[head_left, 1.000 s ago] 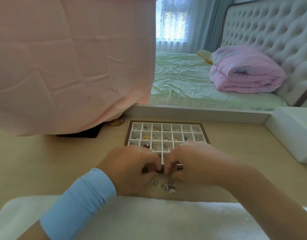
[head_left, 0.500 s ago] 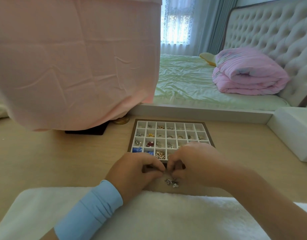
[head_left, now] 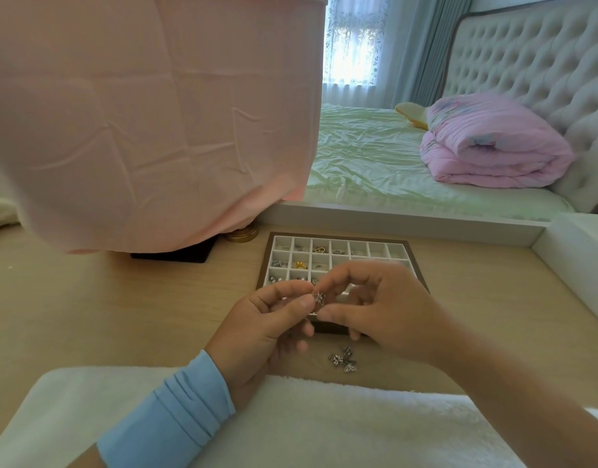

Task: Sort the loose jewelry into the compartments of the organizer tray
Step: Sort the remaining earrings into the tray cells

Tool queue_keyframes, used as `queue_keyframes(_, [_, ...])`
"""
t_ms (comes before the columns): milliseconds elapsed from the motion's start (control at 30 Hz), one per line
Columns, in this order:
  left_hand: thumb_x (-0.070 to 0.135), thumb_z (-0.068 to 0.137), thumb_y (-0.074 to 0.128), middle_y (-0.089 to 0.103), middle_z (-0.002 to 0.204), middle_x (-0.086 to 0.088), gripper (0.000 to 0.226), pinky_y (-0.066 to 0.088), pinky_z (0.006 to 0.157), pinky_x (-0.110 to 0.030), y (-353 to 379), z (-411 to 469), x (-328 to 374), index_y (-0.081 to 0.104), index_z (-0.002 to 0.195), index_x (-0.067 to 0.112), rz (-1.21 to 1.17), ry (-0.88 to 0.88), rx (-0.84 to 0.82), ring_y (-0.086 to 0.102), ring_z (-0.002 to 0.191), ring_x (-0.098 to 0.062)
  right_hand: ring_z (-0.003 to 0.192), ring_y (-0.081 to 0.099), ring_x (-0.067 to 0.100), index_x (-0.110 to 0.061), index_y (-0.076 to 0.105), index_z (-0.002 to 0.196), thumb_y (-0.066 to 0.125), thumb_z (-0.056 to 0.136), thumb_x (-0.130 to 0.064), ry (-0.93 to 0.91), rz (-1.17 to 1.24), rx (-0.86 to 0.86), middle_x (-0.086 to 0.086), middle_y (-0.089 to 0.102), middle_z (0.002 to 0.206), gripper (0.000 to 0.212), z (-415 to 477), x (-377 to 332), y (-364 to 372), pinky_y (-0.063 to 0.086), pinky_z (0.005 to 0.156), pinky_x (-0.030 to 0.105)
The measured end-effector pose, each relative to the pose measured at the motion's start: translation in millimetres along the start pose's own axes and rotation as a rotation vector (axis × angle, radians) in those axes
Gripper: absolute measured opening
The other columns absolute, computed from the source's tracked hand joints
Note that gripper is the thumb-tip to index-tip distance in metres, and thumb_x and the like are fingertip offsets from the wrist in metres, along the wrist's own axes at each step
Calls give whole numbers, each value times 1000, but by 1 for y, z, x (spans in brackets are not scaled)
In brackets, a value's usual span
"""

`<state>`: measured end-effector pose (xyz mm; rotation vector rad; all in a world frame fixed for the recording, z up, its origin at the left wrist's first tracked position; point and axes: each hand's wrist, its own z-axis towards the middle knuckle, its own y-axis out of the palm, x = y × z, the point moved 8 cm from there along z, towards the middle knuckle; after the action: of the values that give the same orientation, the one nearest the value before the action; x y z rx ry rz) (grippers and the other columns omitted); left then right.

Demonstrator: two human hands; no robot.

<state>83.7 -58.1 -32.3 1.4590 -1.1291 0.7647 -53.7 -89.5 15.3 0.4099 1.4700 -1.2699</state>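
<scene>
While both hands meet over the near edge of the tray, a large pale pink creased cloth [head_left: 149, 123] hangs well beyond the left hand [head_left: 267, 329] and out to that hand's side. Under both hands runs the light wood-grain worktop [head_left: 105, 315]. A white fleecy mat [head_left: 324, 427] lies nearer the person than either hand, below the wrists, and the left wrist wears a light blue sleeve [head_left: 169, 413].

Just beyond the hands sits the brown-framed organizer tray with a white grid of square compartments [head_left: 378, 249]. Its near rows are hidden behind the fingers. Several far compartments on the left hand's side hold small silver and gold pieces; those beyond the right hand [head_left: 382, 309] look bare.

A loose cluster of little silver charms [head_left: 344, 359] lies on the worktop just under the right hand, between it and the mat.

Both hands are clamped on one small silver charm [head_left: 319, 297], each pinching it between thumb and forefinger, held up between the two hands above the tray's near edge.
</scene>
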Motion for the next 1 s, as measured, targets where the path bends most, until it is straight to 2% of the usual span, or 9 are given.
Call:
queue_keyframes(167, [12, 70, 68, 67, 72, -8, 25, 52, 45, -23, 2, 1, -3, 70, 95, 10, -38, -7, -33, 60, 57, -15, 53, 61, 33, -25, 76, 98, 82, 82, -14, -10, -27, 7, -9, 75, 88, 21, -1, 2, 1, 55, 53, 34])
queue_keyframes(267, [14, 70, 69, 68, 75, -8, 27, 52, 46, -24, 1, 1, -1, 70, 97, 10, -7, 7, -40, 61, 59, -16, 51, 62, 26, -27, 76, 98, 80, 84, -15, 0, -30, 8, -9, 75, 88, 19, -1, 3, 2, 55, 53, 29])
queue_keyframes(333, [15, 77, 68, 68, 74, -7, 25, 53, 48, -26, -2, 1, 5, 68, 101, 12, 156, 77, -22, 63, 60, -16, 52, 62, 27, -27, 77, 101, 77, 87, -18, 16, -32, 0, -7, 75, 84, 16, -2, 4, 3, 55, 54, 27])
queue_keyframes(433, [12, 87, 66, 66, 73, -1, 17, 55, 51, -27, -7, 0, 22, 67, 102, 20, 534, 318, 19, 63, 60, -15, 52, 62, 24, -26, 79, 100, 73, 91, -22, 64, -43, -39, -2, 75, 77, 12, -3, 5, 6, 52, 54, 24])
queue_keyframes(500, [21, 86, 67, 65, 77, 1, 17, 54, 51, -24, -5, -2, 28, 68, 102, 26, 696, 442, -12, 62, 59, -15, 51, 61, 18, -24, 80, 95, 70, 93, -23, 118, -11, -102, -4, 76, 80, 10, -3, 6, 11, 50, 53, 22])
queue_keyframes(633, [41, 82, 67, 68, 87, 9, 24, 53, 56, -20, -3, -5, 30, 74, 102, 30, 818, 546, -73, 64, 67, -16, 47, 54, 14, -23, 80, 75, 69, 93, -30, 269, 96, -178, -5, 71, 64, 22, -8, 10, 17, 42, 47, 16])
queue_keyframes(767, [38, 85, 68, 72, 86, 10, 20, 55, 57, -22, -2, -5, 28, 76, 100, 27, 775, 552, -72, 67, 70, -16, 46, 51, 15, -18, 81, 78, 72, 90, -34, 331, 149, -137, 4, 76, 72, 22, -10, 15, 16, 39, 42, 15])
queue_keyframes(867, [33, 79, 66, 72, 76, 7, 18, 54, 54, -20, -6, -1, 25, 73, 95, 27, 717, 469, -19, 68, 68, -13, 44, 52, 12, -17, 78, 83, 75, 87, -33, 305, 115, -53, 2, 76, 74, 17, -8, 16, 9, 41, 42, 15])
queue_keyframes(1000, [22, 84, 71, 70, 76, 18, 9, 49, 65, -11, 0, 9, 40, 71, 87, 31, 834, 517, 32, 66, 73, -2, 47, 57, 8, -23, 73, 92, 78, 87, -24, 117, -1, 54, -3, 73, 81, 7, 2, 4, -7, 48, 50, 19])
